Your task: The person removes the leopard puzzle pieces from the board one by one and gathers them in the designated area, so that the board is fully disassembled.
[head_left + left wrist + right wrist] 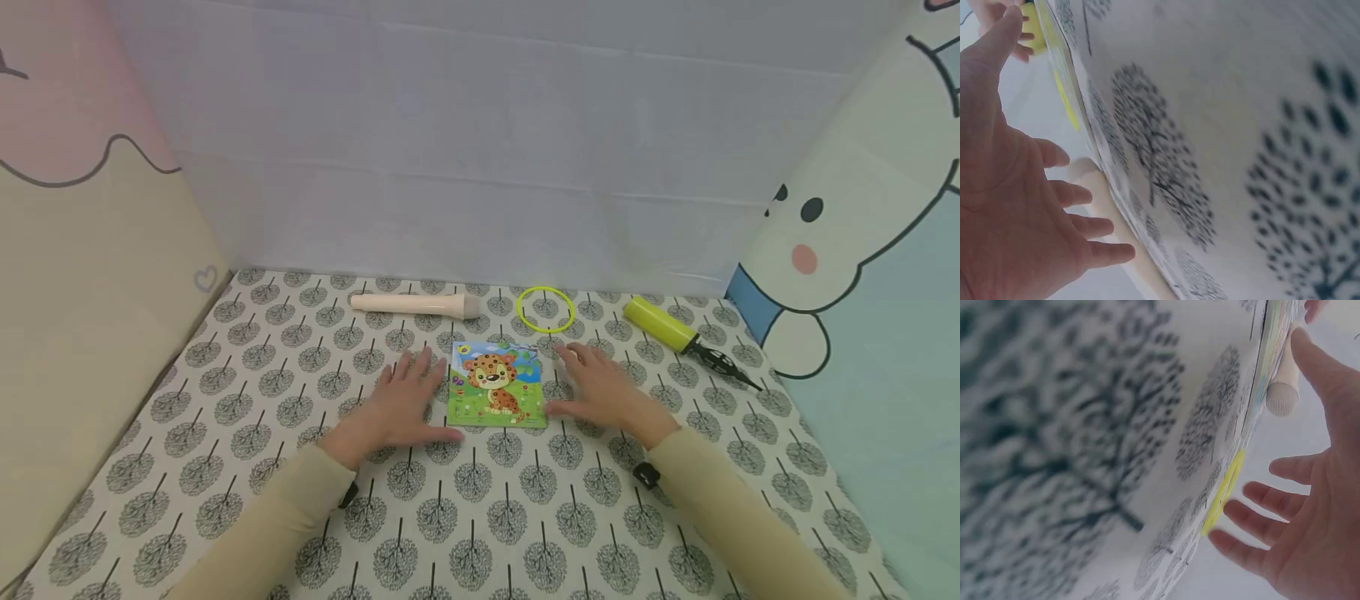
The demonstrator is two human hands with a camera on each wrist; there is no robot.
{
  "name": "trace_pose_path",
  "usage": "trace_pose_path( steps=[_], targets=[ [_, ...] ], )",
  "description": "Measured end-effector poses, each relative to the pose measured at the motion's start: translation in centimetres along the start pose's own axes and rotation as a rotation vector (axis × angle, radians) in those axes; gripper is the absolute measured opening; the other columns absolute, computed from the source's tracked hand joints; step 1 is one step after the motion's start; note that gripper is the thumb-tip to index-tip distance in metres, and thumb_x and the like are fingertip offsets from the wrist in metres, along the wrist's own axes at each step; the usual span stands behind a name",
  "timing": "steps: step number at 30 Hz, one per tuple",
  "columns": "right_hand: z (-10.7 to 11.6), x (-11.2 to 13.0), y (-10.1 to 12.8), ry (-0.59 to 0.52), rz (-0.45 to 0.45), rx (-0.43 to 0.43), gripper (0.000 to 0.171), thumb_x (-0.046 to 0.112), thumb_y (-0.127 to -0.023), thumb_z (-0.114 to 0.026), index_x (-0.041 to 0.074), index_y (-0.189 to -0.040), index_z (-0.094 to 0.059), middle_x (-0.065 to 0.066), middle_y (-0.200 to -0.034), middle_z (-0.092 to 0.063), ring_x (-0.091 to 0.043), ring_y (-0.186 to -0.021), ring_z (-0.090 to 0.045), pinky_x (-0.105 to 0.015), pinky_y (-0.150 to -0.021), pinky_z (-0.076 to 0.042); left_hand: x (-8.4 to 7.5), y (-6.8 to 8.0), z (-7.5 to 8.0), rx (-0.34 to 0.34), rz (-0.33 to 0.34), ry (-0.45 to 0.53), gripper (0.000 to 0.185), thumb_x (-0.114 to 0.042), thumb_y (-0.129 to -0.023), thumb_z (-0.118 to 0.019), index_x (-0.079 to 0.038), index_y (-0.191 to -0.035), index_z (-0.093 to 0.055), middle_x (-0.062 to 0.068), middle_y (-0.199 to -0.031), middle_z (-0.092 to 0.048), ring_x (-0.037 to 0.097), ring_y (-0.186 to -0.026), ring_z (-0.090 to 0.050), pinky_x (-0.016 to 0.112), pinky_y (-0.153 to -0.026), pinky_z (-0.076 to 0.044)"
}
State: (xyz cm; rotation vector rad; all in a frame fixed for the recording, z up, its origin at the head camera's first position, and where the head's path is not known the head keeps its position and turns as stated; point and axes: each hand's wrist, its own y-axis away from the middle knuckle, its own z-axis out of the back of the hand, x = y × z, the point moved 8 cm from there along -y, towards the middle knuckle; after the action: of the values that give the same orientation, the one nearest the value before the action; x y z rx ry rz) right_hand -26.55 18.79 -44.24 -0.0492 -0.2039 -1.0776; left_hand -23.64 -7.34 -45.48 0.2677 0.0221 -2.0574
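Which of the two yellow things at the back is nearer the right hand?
The thin yellow ring, just beyond the right hand; the yellow pump lies farther right.

A flat white cloth with small black tree prints [225, 467] covers the floor. Behind the cloth stands a plain pale grey-blue wall [480, 150]. Left of the cloth leans a soft pink and cream panel [82, 250]. Right of the cloth is a light blue panel with a white cartoon animal [862, 250]. The light is soft and even.

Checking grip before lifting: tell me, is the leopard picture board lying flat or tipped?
Flat: the leopard picture board lies face up on the tablecloth, between both open hands.
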Motion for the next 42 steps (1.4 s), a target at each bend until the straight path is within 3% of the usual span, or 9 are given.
trace_pose_path(
  steps=[8, 13, 18, 27, 33, 42],
  targets=[
    [-1.1, 1.9, -3.5, -0.103, 0.027, 0.027, 0.088, 0.059, -0.08, -0.068, 0.01, -0.146, -0.038, -0.018, -0.129, -0.047, -0.031, -0.11, -0.051, -0.048, -0.091, -0.046, -3.0, 0.0, 0.0, 0.019, -0.14, -0.019, 0.081, -0.063, -0.09, -0.049, -0.011, -0.15, -0.033, 0.022, -0.151, -0.025, 0.044, -0.135, -0.026, 0.06, -0.105, -0.027],
    [-1.9, 3.4, -5.7, -0.153, 0.049, 0.027, 0.069, 0.049, -0.086, -0.067, 0.009, -0.14, -0.047, -0.013, -0.12, -0.052, -0.024, -0.103, -0.053, -0.043, -0.088, -0.048, -4.1, -0.2, 0.0, 0.003, -0.201, -0.009, 0.07, -0.046, -0.09, -0.061, -0.008, -0.146, -0.04, 0.02, -0.147, -0.034, 0.036, -0.132, -0.035, 0.053, -0.103, -0.034],
    [-1.9, 5.0, -7.5, -0.199, 0.088, 0.016, 0.055, 0.037, -0.089, -0.068, 0.008, -0.133, -0.054, -0.007, -0.109, -0.057, -0.019, -0.095, -0.054, -0.037, -0.084, -0.048, -4.8, -0.3, -0.4, -0.004, -0.276, -0.072, 0.06, -0.037, -0.09, -0.065, -0.006, -0.139, -0.048, 0.016, -0.141, -0.042, 0.031, -0.126, -0.043, 0.047, -0.1, -0.04],
    [-2.3, 7.5, -9.5, -0.263, 0.169, 0.0, 0.037, 0.02, -0.092, -0.065, 0.005, -0.125, -0.061, -0.005, -0.102, -0.058, -0.016, -0.088, -0.053, -0.032, -0.076, -0.048, -4.9, -0.5, -0.6, 0.0, -0.287, -0.049, 0.048, -0.021, -0.092, -0.064, -0.006, -0.136, -0.052, 0.015, -0.139, -0.044, 0.029, -0.127, -0.043, 0.041, -0.102, -0.039],
    [-2.6, 8.3, -10.4, -0.266, 0.177, 0.009, 0.038, 0.025, -0.093, -0.064, 0.008, -0.127, -0.061, 0.0, -0.096, -0.053, -0.013, -0.081, -0.049, -0.028, -0.071, -0.046, -5.4, -0.6, -0.5, -0.05, -0.348, -0.05, 0.038, -0.018, -0.094, -0.061, -0.006, -0.13, -0.057, 0.013, -0.125, -0.052, 0.028, -0.117, -0.05, 0.038, -0.099, -0.042],
    [-2.3, 8.9, -11.4, -0.316, 0.207, 0.013, 0.037, 0.025, -0.091, -0.067, 0.005, -0.123, -0.065, -0.001, -0.091, -0.053, -0.013, -0.077, -0.052, -0.025, -0.065, -0.047, -5.5, -0.7, -0.6, -0.072, -0.372, -0.067, 0.04, -0.019, -0.094, -0.061, -0.005, -0.132, -0.057, 0.017, -0.131, -0.05, 0.035, -0.124, -0.045, 0.044, -0.106, -0.034]
  ],
)
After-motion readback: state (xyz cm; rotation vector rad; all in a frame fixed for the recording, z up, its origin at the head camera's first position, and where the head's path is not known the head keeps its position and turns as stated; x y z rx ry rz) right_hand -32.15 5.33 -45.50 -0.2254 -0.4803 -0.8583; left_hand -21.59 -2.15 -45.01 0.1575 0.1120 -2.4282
